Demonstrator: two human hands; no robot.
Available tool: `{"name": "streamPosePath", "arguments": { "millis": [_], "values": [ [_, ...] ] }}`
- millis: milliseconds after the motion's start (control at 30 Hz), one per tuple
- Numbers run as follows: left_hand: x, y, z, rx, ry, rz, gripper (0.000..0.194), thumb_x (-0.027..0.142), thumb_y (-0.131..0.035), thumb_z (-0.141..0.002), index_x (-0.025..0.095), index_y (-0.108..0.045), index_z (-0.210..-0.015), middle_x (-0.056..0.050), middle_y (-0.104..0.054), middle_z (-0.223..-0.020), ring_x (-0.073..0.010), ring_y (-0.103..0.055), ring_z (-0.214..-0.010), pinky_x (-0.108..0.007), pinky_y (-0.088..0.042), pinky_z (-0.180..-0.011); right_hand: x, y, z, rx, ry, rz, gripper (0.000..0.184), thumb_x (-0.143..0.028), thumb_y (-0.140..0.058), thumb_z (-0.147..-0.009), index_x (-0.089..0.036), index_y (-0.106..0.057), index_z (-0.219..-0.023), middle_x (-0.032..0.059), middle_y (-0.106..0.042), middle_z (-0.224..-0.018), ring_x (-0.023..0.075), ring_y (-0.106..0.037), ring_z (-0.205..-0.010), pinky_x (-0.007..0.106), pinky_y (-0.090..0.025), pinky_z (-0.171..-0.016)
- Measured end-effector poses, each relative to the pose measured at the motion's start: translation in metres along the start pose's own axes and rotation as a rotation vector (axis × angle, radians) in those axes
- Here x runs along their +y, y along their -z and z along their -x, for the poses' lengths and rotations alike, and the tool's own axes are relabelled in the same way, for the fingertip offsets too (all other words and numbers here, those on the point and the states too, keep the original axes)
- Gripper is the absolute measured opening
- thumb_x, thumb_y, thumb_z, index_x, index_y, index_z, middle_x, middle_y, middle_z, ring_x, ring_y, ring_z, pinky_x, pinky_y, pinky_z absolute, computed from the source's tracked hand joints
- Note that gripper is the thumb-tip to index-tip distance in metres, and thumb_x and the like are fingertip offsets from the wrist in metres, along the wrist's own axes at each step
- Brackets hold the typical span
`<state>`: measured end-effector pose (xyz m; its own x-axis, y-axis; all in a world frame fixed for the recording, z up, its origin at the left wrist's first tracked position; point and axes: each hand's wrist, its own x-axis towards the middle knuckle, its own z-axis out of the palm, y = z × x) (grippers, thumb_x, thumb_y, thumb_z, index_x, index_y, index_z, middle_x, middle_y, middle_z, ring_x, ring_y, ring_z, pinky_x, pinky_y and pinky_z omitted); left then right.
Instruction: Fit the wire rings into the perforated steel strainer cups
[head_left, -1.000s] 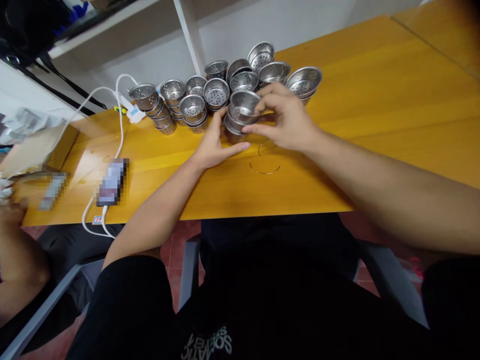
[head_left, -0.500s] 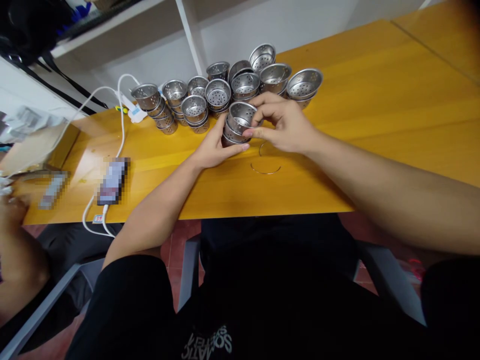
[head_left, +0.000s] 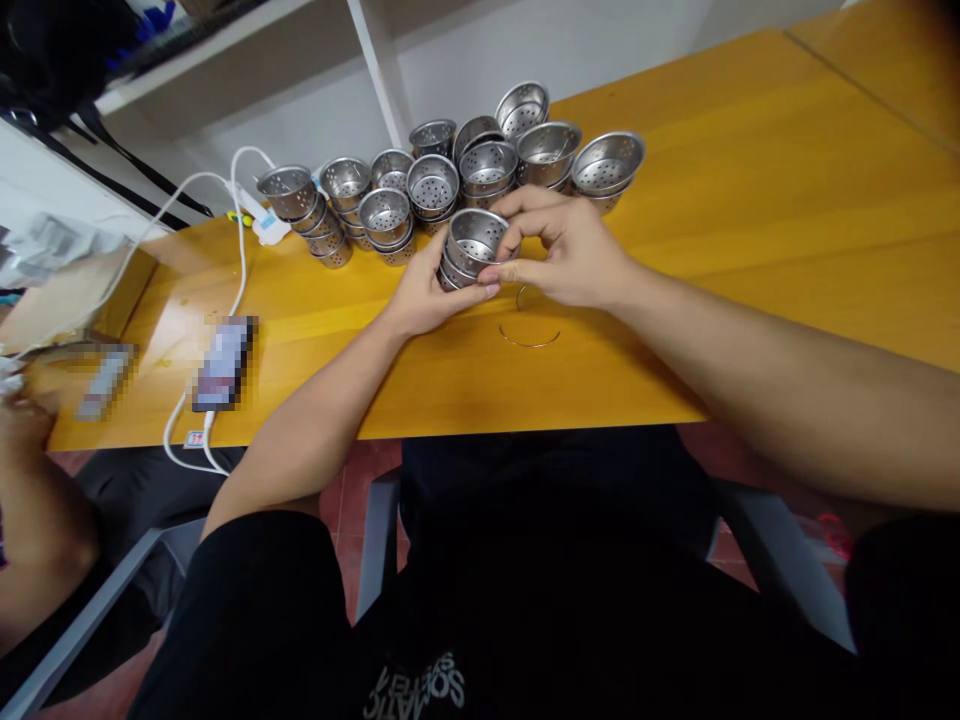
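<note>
A short stack of perforated metal strainer cups (head_left: 477,238) is between my two hands, tilted a little on the table. My left hand (head_left: 429,298) wraps the stack's left and near side, its thumb stretched along the front. On the right, my right hand (head_left: 564,246) is closed at the top cup's rim, thumb and fingers pinching it. A thin curved wire (head_left: 529,345) lies on the table just below my right hand, and a second wire piece (head_left: 519,298) shows partly beside the fingers. The lower cups are partly hidden by my left hand.
Several stacks of similar strainer cups (head_left: 385,215) stand behind my hands, reaching right to a wide pair (head_left: 609,165). At left lie a phone (head_left: 223,362) and white cables (head_left: 241,255). Another person's arm (head_left: 34,490) rests at the far left. The wooden table's (head_left: 450,405) front edge runs before me.
The top cup has shifted slightly left and appears to sit a little lower in the stack. Both hands keep their grip, and the wires have not moved.
</note>
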<state>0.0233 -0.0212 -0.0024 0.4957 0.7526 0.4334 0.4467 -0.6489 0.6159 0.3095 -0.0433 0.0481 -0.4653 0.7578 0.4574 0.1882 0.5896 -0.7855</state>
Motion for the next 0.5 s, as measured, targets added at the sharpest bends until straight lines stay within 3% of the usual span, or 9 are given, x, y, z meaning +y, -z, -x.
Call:
{"name": "streamPosePath", "arguments": {
  "millis": [267,400,500],
  "values": [
    [0.003,0.003,-0.003,-0.043,0.034,0.077,0.111,0.109,-0.086,-0.096,0.037,-0.066,-0.177,-0.010,-0.080,-0.163,-0.0471,-0.077,-0.165,-0.076,-0.065,-0.141,0.003,0.000,0.001,0.006,-0.002,-0.003,0.043,-0.080,-0.109,-0.093,-0.043,-0.087,-0.090,0.0037,-0.090,-0.149,0.0533,-0.073,-0.154,0.083,-0.058,-0.140],
    [0.007,0.007,0.000,-0.088,0.074,0.167,0.109,0.115,-0.086,-0.091,0.031,-0.077,-0.159,-0.010,-0.084,-0.149,-0.0438,-0.084,-0.147,-0.072,-0.071,-0.133,-0.001,-0.002,0.000,-0.004,0.005,-0.017,0.048,-0.089,-0.104,-0.094,-0.044,-0.088,-0.095,0.0052,-0.090,-0.147,0.0532,-0.073,-0.156,0.083,-0.059,-0.138],
    [0.007,0.010,0.004,-0.118,0.081,0.173,0.109,0.118,-0.085,-0.089,0.029,-0.079,-0.151,-0.011,-0.086,-0.141,-0.0420,-0.087,-0.139,-0.069,-0.073,-0.128,-0.008,0.005,-0.001,0.071,-0.001,-0.004,0.056,-0.099,-0.097,-0.094,-0.044,-0.084,-0.096,0.0052,-0.088,-0.148,0.0515,-0.072,-0.154,0.081,-0.057,-0.139]
  ]
}}
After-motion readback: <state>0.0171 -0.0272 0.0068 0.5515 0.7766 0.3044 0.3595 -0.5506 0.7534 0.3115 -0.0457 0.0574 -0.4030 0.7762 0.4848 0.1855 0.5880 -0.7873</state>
